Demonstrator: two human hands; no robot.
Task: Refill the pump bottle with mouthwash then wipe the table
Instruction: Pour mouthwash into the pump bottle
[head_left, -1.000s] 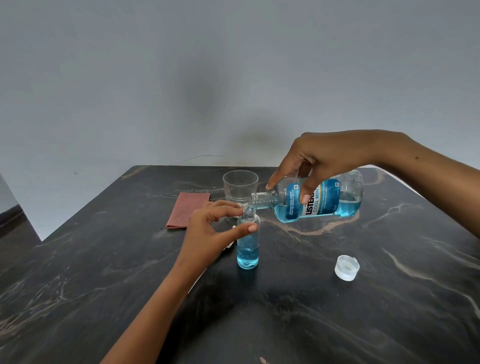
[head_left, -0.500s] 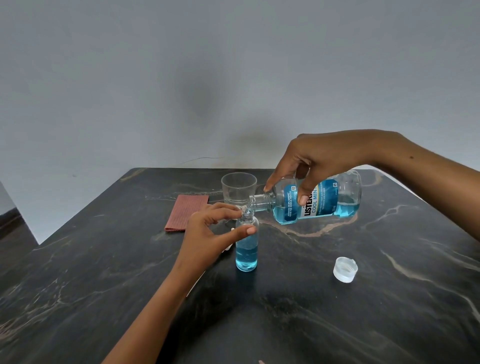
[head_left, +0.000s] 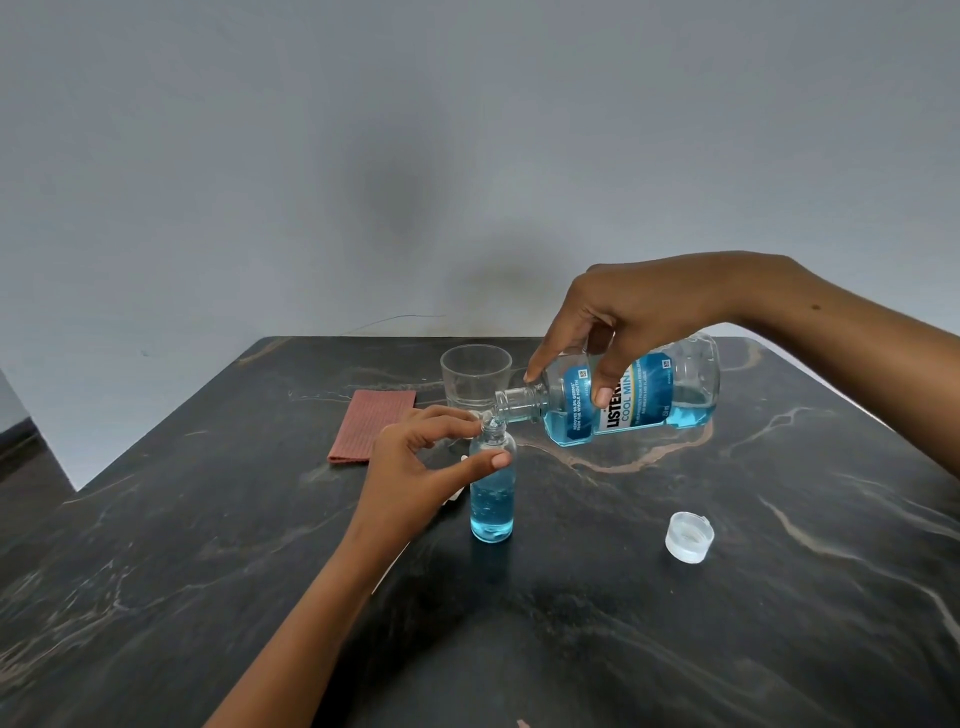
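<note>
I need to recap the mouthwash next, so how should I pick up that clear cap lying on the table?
Pinch the clear cap across its round side wall, coming from above. It lies apart from the small bottle, open side facing up, so its low rim is free all round.

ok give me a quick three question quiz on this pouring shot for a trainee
1. True or false: the small bottle is full to the neck.
2. Which hand holds the mouthwash bottle? A left hand B right hand
3. What lies flat behind the left hand, beside the glass?

Key
1. False: the blue liquid reaches only partway up.
2. B; the left hand steadies the small bottle.
3. The reddish cloth. The loose cap sits to the right.
</note>
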